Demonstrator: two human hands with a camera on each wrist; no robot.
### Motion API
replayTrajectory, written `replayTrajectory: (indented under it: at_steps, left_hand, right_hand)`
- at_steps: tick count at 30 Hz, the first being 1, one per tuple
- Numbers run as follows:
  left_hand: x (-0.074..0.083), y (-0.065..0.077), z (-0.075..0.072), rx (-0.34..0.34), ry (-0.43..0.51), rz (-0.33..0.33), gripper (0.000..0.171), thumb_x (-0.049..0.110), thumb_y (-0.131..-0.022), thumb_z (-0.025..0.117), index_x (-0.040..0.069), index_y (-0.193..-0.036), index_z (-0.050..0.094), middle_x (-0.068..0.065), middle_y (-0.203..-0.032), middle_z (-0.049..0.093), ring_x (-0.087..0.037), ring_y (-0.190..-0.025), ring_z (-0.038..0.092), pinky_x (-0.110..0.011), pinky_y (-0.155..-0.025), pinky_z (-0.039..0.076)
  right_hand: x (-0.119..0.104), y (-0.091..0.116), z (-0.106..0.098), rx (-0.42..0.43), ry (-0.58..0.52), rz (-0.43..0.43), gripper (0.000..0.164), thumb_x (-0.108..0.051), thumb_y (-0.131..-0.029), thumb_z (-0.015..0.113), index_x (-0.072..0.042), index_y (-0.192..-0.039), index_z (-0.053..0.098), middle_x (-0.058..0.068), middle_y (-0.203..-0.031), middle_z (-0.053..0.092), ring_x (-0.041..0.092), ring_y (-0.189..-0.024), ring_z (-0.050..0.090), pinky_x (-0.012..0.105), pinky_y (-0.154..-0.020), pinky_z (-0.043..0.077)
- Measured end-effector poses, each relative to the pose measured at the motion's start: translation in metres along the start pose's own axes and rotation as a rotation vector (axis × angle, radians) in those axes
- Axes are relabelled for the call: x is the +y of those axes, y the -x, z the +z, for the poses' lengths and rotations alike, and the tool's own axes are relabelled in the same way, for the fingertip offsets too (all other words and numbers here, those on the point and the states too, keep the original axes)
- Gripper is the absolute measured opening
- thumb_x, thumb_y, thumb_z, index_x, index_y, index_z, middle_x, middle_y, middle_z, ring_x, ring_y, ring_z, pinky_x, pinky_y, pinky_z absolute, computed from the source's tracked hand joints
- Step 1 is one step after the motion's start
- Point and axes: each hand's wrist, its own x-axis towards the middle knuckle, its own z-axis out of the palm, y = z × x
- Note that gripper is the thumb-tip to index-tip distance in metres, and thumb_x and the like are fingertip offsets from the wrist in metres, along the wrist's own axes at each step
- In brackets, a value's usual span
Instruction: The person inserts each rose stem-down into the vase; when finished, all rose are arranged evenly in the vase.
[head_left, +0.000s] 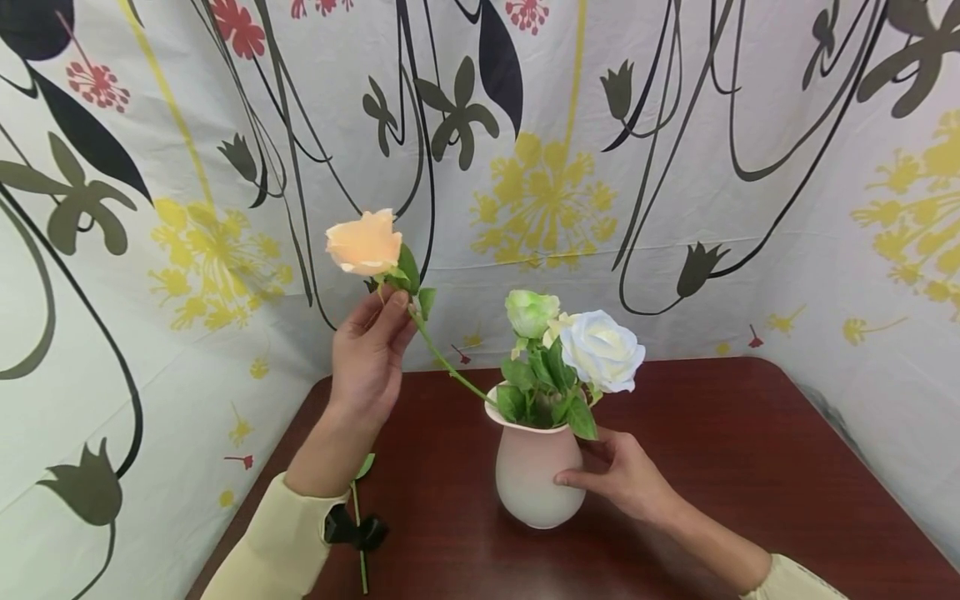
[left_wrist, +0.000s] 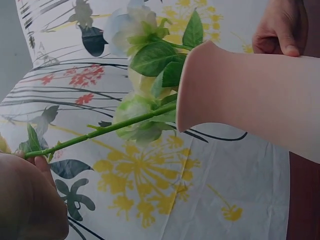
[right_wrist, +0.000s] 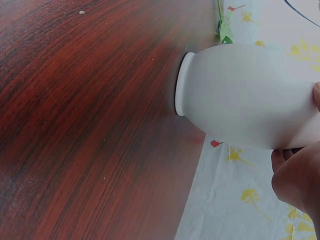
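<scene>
Pinching the stem of a peach rose (head_left: 365, 243) just below its bloom, the L hand (head_left: 367, 358) has thumb & fingers closed tight on it, up & left of the vase (head_left: 536, 483). The rose leans, its stem slanting down to the vase's L rim, where the lower end goes out of sight at the mouth. R hand (head_left: 626, 475) grips the vase's R side, thumb in front, fingers behind (partly hidden, tho). Vase is upright on the dark red-brown table (head_left: 712, 450), w/ a pale blue-white rose (head_left: 603, 352) & a green-white rose (head_left: 532, 313) in it. Another green stem (head_left: 356, 500) w/ a leaf lies near the L forearm. Floral-print cloth (head_left: 450, 217) hangs behind.
</scene>
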Motion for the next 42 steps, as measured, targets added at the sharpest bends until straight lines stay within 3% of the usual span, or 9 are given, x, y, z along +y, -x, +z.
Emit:
replayTrajectory:
  at_steps: [12, 22, 34, 42]
  left_hand:
    - [-0.03, 0.01, 0.003, -0.109, -0.1, 0.027, 0.009, 0.0, -0.099, 0.074, 0.009, -0.097, 0.075, -0.003, -0.097, 0.07, -0.014, -0.088, 0.069, -0.027, -0.081, 0.062]
    - [-0.053, 0.021, 0.002, -0.134, -0.207, -0.042, 0.009, 0.001, -0.1, 0.074, 0.009, -0.103, 0.074, -0.007, -0.104, 0.072, -0.017, -0.092, 0.071, -0.032, -0.086, 0.063]
    - [-0.077, 0.027, -0.004, -0.141, -0.263, -0.102, 0.008, 0.001, -0.097, 0.077, 0.006, -0.103, 0.073, -0.007, -0.102, 0.072, -0.017, -0.093, 0.072, -0.034, -0.085, 0.064]
    - [-0.09, 0.03, -0.006, -0.183, -0.323, -0.09, 0.008, 0.001, -0.096, 0.077, 0.001, -0.103, 0.073, -0.006, -0.097, 0.074, -0.016, -0.089, 0.073, -0.036, -0.085, 0.064]
  right_hand:
    - [-0.001, 0.0, 0.0, -0.005, -0.011, 0.003, 0.064, -0.02, -0.084, 0.094, -0.008, -0.141, 0.066, 0.006, -0.139, 0.069, 0.025, -0.131, 0.063, 0.026, -0.1, 0.055]
    - [0.0, 0.0, 0.0, -0.001, 0.008, 0.003, 0.063, -0.021, -0.084, 0.094, -0.011, -0.14, 0.068, 0.003, -0.137, 0.07, 0.021, -0.129, 0.065, 0.026, -0.1, 0.055]
    - [0.0, -0.001, 0.001, 0.002, -0.007, -0.002, 0.063, -0.019, -0.084, 0.094, -0.007, -0.14, 0.067, 0.005, -0.135, 0.071, 0.019, -0.124, 0.068, 0.027, -0.1, 0.056]
    - [0.001, -0.001, 0.002, 0.004, -0.011, -0.024, 0.061, -0.017, -0.084, 0.094, -0.008, -0.139, 0.068, 0.004, -0.133, 0.072, 0.018, -0.121, 0.069, 0.028, -0.098, 0.057]
